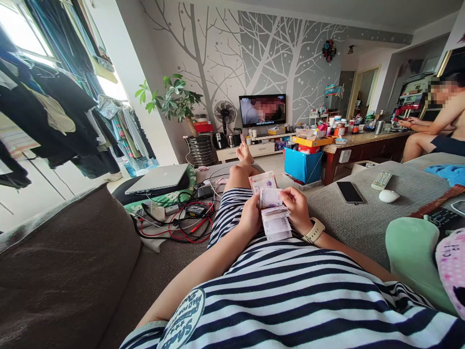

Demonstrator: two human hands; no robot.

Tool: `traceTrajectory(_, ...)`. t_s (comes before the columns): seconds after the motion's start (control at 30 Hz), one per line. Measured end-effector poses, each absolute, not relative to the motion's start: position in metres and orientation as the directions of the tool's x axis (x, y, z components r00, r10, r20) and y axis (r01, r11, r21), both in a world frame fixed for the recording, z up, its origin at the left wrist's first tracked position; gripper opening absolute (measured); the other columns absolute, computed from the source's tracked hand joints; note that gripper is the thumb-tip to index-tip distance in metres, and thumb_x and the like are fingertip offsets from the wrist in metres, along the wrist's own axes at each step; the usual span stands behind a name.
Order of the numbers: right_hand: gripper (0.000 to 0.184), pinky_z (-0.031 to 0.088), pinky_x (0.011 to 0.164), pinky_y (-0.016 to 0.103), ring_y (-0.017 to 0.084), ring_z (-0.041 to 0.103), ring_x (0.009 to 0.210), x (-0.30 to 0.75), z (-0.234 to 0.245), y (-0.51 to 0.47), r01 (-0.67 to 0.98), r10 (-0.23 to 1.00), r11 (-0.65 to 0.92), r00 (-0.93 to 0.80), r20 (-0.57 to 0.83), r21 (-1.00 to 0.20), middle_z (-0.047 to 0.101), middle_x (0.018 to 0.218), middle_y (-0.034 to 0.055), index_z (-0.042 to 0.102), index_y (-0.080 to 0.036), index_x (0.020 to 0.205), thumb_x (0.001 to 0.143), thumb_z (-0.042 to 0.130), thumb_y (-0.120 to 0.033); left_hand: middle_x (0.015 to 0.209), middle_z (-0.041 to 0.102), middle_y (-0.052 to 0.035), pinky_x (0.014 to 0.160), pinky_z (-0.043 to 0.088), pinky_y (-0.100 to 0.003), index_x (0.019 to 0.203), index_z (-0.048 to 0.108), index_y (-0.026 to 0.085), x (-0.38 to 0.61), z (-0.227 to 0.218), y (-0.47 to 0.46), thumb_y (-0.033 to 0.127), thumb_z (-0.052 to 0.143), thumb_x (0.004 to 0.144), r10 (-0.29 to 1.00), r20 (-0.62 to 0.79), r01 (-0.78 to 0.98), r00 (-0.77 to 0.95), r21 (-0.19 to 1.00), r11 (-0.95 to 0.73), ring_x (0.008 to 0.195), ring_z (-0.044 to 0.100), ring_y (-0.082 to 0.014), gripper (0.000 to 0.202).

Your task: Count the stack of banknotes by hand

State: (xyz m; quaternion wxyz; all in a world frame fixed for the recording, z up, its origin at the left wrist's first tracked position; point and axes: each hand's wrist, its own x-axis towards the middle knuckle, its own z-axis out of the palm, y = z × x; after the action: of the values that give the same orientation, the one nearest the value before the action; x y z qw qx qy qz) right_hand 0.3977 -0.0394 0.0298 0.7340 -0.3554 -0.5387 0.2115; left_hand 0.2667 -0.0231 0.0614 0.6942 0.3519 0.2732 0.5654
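The stack of banknotes [271, 206] stands fanned between my hands, just above my striped shirt [290, 295]. My left hand [250, 216] grips its near side, the fingers hidden behind the notes. My right hand [295, 209] curls over the other edge, pressing on the top note, a cream watch strap [314, 231] at that wrist.

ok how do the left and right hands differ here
The right hand wears a cream wristband, while the left hand has a bare wrist. The right hand's fingers lie over the top of the banknotes; the left hand sits at their left edge. Both hold the same banknotes.
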Motion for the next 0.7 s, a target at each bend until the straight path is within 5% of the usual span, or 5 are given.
traceTrajectory(0.7,0.047,0.042,0.058,0.029,0.015,0.05,0.061,0.4056,0.0341,-0.04,0.072,0.674,0.685,0.313,0.669,-0.725,0.058,0.066,0.002,0.058,-0.021,0.072,0.09,0.068,-0.063,0.088,0.078,-0.0111,0.095,0.061,-0.041,0.082,0.071,0.014,0.2722,0.0616,-0.0172,0.031,0.077,0.069,0.966,0.062,-0.596,0.251,0.796,0.104,0.105,0.076,-0.0332,0.022)
